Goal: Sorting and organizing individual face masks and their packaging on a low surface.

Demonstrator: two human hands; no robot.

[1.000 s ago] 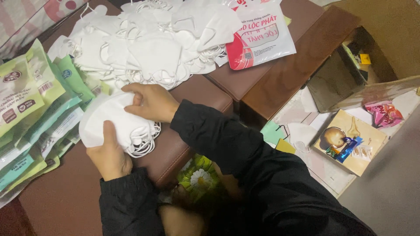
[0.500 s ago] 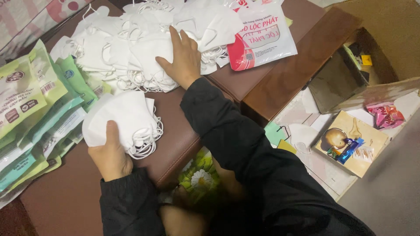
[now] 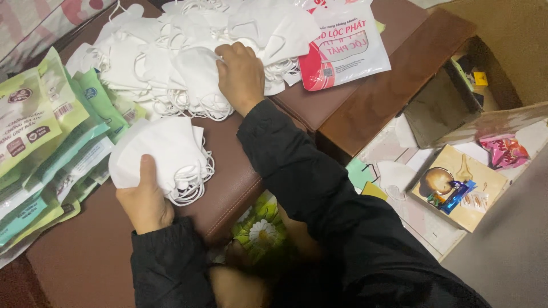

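Note:
My left hand point(image 3: 145, 199) grips a stack of white face masks point(image 3: 162, 154) with elastic loops, held against the brown cushioned seat point(image 3: 85, 262). My right hand point(image 3: 241, 74) reaches forward with its fingers closing on one white mask point(image 3: 197, 80) at the near edge of a big loose pile of white masks point(image 3: 188, 40) spread across the far part of the seat. Both arms wear dark sleeves.
Green and teal flat packets point(image 3: 40, 137) lie fanned at the left. A red and white plastic bag point(image 3: 342, 48) lies right of the pile. An open cardboard box point(image 3: 456, 108) and a flat printed box point(image 3: 459, 185) sit on the floor at right.
My right hand left the stack held in my left hand and reached forward to the loose pile, where it now grasps a mask. My left hand stayed in place with the stack.

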